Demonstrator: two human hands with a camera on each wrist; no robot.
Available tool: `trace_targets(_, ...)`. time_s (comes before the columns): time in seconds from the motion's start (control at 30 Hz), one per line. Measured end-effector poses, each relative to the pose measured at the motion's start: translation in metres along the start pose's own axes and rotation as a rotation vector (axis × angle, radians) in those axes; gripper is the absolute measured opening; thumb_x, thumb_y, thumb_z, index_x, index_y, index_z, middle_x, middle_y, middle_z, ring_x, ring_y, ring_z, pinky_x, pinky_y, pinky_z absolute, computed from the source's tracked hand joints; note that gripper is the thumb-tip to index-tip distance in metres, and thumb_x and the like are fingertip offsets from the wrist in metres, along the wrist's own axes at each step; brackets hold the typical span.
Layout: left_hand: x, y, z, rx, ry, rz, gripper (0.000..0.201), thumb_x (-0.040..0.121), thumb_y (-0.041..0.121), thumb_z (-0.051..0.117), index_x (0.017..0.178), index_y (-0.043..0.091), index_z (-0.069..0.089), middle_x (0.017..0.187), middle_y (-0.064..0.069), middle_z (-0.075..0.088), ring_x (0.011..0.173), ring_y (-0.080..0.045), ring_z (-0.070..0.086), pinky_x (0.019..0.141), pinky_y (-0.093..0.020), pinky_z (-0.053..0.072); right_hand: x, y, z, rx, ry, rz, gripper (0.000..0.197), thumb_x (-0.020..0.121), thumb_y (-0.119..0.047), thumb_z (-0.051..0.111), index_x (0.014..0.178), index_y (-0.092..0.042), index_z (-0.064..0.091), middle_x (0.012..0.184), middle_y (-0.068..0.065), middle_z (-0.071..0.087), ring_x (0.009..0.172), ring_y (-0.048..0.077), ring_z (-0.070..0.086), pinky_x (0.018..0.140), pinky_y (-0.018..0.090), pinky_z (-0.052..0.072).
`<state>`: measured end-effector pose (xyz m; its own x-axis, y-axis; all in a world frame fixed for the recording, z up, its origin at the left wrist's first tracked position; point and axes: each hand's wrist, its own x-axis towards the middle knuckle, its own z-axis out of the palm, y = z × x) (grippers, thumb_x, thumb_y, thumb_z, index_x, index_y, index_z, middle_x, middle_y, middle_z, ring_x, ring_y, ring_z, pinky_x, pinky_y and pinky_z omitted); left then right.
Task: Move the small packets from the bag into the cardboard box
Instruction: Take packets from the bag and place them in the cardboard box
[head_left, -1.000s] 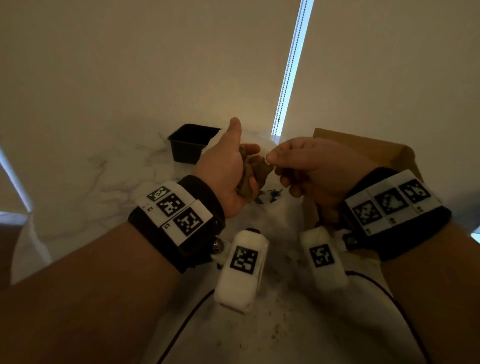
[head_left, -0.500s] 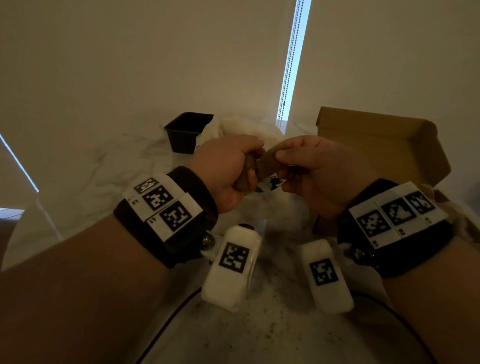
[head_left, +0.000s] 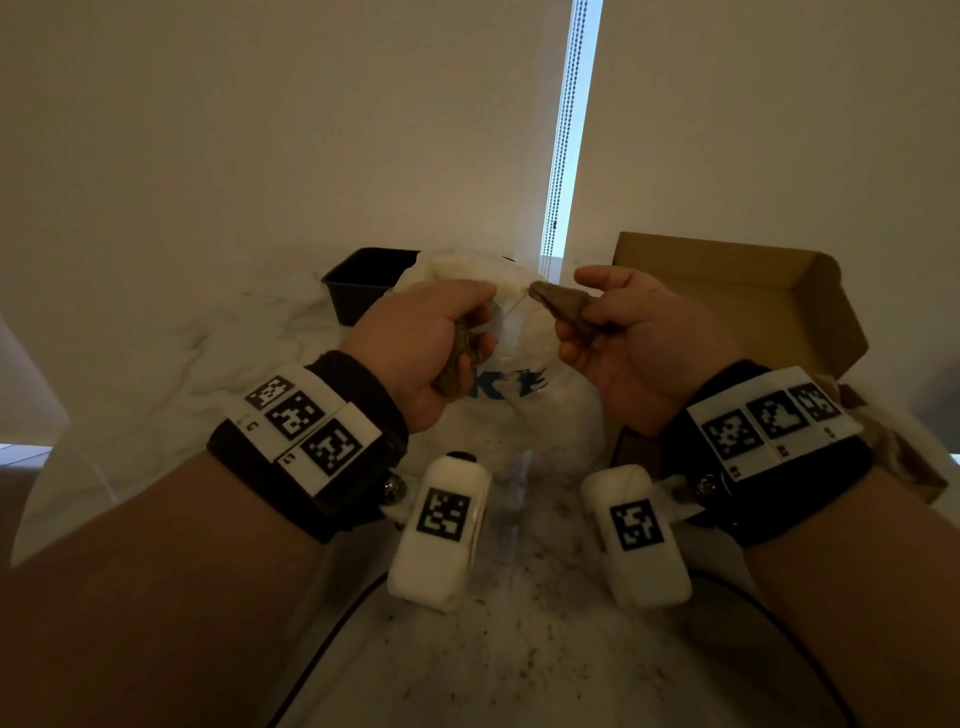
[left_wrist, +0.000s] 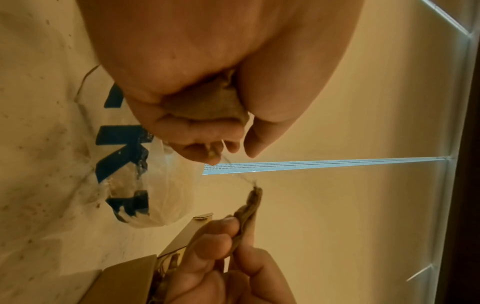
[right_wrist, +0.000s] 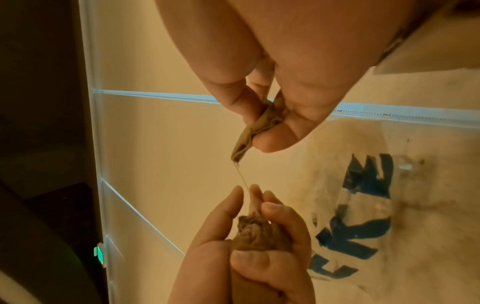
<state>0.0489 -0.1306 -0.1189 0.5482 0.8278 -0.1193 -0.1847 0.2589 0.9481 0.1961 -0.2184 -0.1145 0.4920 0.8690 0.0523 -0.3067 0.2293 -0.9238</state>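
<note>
My left hand (head_left: 462, 332) grips a crumpled bundle of small brown packets (head_left: 457, 358), seen close as the bundle (right_wrist: 259, 234) in the right wrist view. My right hand (head_left: 592, 322) pinches a single brown packet (head_left: 558, 306) between thumb and fingers, also visible as the packet (left_wrist: 249, 207). A thin thread (right_wrist: 241, 176) stretches between the two. Both hands hover above a clear plastic bag with blue letters (head_left: 519, 387). The open cardboard box (head_left: 727, 291) stands just right of my right hand.
A black tub (head_left: 363, 280) sits at the back left behind the bag. The marble table (head_left: 519, 649) carries dark specks and a black cable near me. A wall and a blind with a bead chain (head_left: 563, 156) stand close behind.
The hands were together at the bundle; now they have drawn apart, the right hand pulling one packet away to the right with a thread stretched between.
</note>
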Motion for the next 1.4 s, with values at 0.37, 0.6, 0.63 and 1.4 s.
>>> trace_targets(0.37, -0.001, 0.001, -0.003, 0.054, 0.014, 0.074, 0.011, 0.099, 0.021, 0.059, 0.107, 0.021, 0.067, 0.089, 0.000, 0.066, 0.060, -0.009, 0.061, 0.037, -0.016, 0.037, -0.002, -0.006, -0.001, 0.214, -0.021, -0.024, 0.017, 0.092, 0.000, 0.050, 0.099, -0.001, 0.065, 0.079, 0.007, 0.071, 0.065, 0.015, 0.067, 0.063, 0.025, 0.056)
trace_targets(0.6, -0.008, -0.002, 0.003, 0.198, -0.165, 0.083, 0.020, 0.095, 0.023, 0.066, 0.114, 0.020, 0.071, 0.108, -0.005, 0.070, 0.060, -0.008, 0.057, 0.038, -0.015, 0.037, -0.003, -0.003, 0.003, 0.202, -0.040, -0.046, 0.014, 0.089, 0.004, 0.055, 0.099, -0.001, 0.062, 0.074, 0.006, 0.072, 0.066, 0.013, 0.069, 0.064, 0.024, 0.057)
trace_targets(0.63, -0.008, -0.002, 0.002, 0.217, -0.179, 0.082, 0.020, 0.095, 0.022, 0.066, 0.114, 0.020, 0.072, 0.109, -0.007, 0.070, 0.061, -0.009, 0.057, 0.038, -0.015, 0.037, -0.003, -0.003, 0.004, 0.210, -0.042, -0.048, 0.013, 0.089, 0.005, 0.055, 0.099, -0.001, 0.062, 0.073, 0.006, 0.071, 0.065, 0.013, 0.069, 0.063, 0.024, 0.056)
trace_targets(1.4, -0.001, 0.012, -0.010, 0.132, 0.005, 0.178, 0.007, 0.097, 0.020, 0.064, 0.099, 0.016, 0.069, 0.085, 0.001, 0.070, 0.055, -0.007, 0.055, 0.036, -0.016, 0.032, -0.004, -0.010, 0.002, 0.260, 0.011, -0.020, 0.013, 0.092, 0.002, 0.050, 0.094, -0.003, 0.061, 0.073, 0.006, 0.064, 0.058, 0.013, 0.063, 0.059, 0.023, 0.055)
